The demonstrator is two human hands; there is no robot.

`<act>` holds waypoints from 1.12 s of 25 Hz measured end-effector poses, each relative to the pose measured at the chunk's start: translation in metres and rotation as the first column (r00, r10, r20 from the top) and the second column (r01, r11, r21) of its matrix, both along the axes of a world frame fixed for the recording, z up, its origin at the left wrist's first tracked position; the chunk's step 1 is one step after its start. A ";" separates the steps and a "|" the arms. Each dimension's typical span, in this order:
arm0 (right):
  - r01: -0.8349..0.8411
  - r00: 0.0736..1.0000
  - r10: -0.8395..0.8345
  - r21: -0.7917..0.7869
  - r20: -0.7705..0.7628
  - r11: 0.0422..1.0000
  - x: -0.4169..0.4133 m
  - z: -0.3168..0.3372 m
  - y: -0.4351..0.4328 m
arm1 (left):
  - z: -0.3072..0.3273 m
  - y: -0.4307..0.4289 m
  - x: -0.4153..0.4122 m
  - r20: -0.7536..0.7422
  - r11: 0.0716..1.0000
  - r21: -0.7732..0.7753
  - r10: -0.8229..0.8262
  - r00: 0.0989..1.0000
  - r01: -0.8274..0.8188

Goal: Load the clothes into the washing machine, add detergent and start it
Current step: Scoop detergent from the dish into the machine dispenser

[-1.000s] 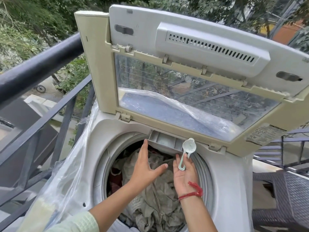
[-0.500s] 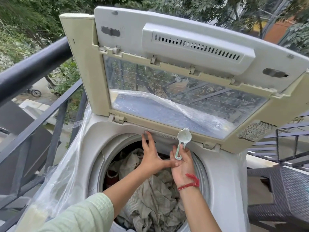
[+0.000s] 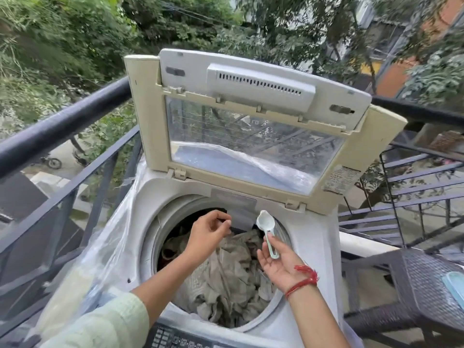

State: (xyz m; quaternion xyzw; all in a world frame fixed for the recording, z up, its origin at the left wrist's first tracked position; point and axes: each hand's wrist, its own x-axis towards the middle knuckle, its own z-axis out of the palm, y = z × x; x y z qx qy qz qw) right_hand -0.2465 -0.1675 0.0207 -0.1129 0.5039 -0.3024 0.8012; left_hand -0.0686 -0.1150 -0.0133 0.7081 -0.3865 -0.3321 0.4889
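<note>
The washing machine (image 3: 313, 247) stands directly before you, its lid (image 3: 261, 84) raised upright behind the drum (image 3: 149, 247) and its control panel (image 3: 180, 339) at your near edge. Clothes (image 3: 226, 272) lie in the drum. Your left grip (image 3: 208, 232) hangs above the drum's rear. Your right grip (image 3: 278, 264), to its right, holds the scoop (image 3: 266, 222) over the rear right rim. Railing (image 3: 62, 121): left and behind. Surface (image 3: 426, 285): right, with stairs (image 3: 414, 177) beyond it.

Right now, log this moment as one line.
lid up | clothes loaded | right hand holds scoop | left hand empty over clothes
</note>
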 end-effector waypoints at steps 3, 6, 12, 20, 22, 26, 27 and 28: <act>-0.002 0.999 0.002 -0.009 0.035 1.000 -0.030 0.013 0.022 | 0.013 0.022 -0.025 0.005 0.987 -0.152 0.061 0.998 -0.060; -0.012 0.992 0.018 -0.049 0.126 0.999 -0.071 0.024 0.042 | 0.019 0.040 -0.060 0.047 0.987 -0.158 -0.008 0.999 0.016; -0.004 0.994 0.022 -0.168 0.109 0.986 -0.177 0.032 0.072 | 0.021 0.055 -0.164 0.007 0.979 -0.181 -0.094 0.996 0.093; 0.069 0.752 -0.416 -0.567 -0.511 0.821 -0.334 0.025 0.114 | 0.025 0.043 -0.309 0.264 0.805 -0.053 -0.560 0.785 0.591; 0.119 0.703 -0.473 -0.568 -0.531 0.815 -0.369 0.022 0.132 | 0.014 0.043 -0.338 0.298 0.737 0.000 -0.645 0.703 0.676; 0.149 0.655 -0.449 -0.479 -0.608 0.865 -0.432 0.004 0.155 | -0.007 0.055 -0.389 0.275 0.698 0.041 -0.696 0.663 0.715; 0.172 0.640 -0.460 -0.469 -0.616 0.867 -0.447 -0.001 0.155 | -0.012 0.052 -0.399 0.277 0.703 0.061 -0.694 0.665 0.709; 0.207 0.634 -0.472 -0.453 -0.613 0.867 -0.461 -0.006 0.151 | -0.015 0.046 -0.408 0.286 0.708 0.082 -0.691 0.663 0.702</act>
